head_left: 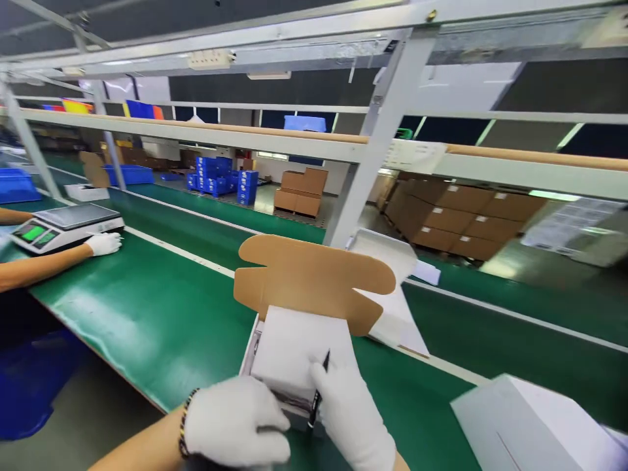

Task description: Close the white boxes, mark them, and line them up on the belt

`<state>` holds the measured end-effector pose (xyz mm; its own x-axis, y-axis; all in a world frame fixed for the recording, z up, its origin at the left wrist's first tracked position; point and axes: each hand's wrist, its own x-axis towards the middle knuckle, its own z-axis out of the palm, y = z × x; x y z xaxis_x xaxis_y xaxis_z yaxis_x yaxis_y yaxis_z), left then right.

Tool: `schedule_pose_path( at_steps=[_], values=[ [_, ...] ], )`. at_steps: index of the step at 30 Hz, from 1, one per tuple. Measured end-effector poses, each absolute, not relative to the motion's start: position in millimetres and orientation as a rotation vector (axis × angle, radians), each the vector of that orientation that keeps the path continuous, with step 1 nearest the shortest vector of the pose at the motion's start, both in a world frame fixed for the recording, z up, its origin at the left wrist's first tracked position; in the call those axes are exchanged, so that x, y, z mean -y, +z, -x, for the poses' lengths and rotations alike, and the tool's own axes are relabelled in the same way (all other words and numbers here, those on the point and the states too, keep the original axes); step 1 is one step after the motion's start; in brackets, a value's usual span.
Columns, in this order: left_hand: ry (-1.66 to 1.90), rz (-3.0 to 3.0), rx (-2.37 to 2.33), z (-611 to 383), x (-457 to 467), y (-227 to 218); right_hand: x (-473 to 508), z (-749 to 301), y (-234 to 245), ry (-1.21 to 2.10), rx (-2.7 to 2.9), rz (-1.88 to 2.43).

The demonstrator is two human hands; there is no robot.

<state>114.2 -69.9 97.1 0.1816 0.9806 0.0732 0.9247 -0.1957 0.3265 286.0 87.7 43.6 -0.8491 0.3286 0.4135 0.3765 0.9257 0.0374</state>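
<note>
An open carton (248, 347) with a raised brown lid (314, 275) sits on the green work surface in front of me. A flat white piece (299, 340), foam or card, lies inside it and covers most of the contents. My right hand (350, 412), in a white glove, is closed around a black pen (314, 407) at the carton's front right, its pointed end up. My left hand (238, 422), also gloved, is by the front left corner. Its thumb and fingers are apart with nothing visible between them; whether it touches the carton is unclear.
White cartons lie at the right (534, 425) and behind the lid (392, 307). A digital scale (73, 226) stands at the left, with a co-worker's gloved hand (104, 243) beside it. A metal upright (367, 144) and shelf rail rise behind the carton.
</note>
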Motion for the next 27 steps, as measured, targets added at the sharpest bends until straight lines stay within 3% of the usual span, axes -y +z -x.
schedule_pose_path(
  at_steps=[3, 7, 13, 19, 24, 27],
  values=[
    [0.529, -2.03, -2.032, -99.2, 42.3, 97.6, -88.9, -296.7, 55.9, 0.044, 2.95, 0.75],
    [0.519, -2.105, -2.163, -109.3, -15.3, 53.3, -106.0, -312.0, 52.5, 0.44, 2.844, 0.909],
    [0.519, -2.106, -2.182, -120.4, -45.4, 35.3, -128.2, -297.8, 37.0, 0.26, 2.592, 1.0],
    [0.555, -2.408, -2.001, -109.1, -56.9, 45.0, -130.8, -283.2, 39.1, 0.294, 2.687, 1.12],
    [0.527, -2.243, -2.09, -117.2, -64.5, 36.9, -148.3, -286.1, 21.2, 0.346, 2.608, 0.974],
    [0.786, -2.091, -2.25, -101.0, -70.5, 43.7, -172.6, -306.8, 30.1, 0.396, 2.244, 0.869]
  ],
)
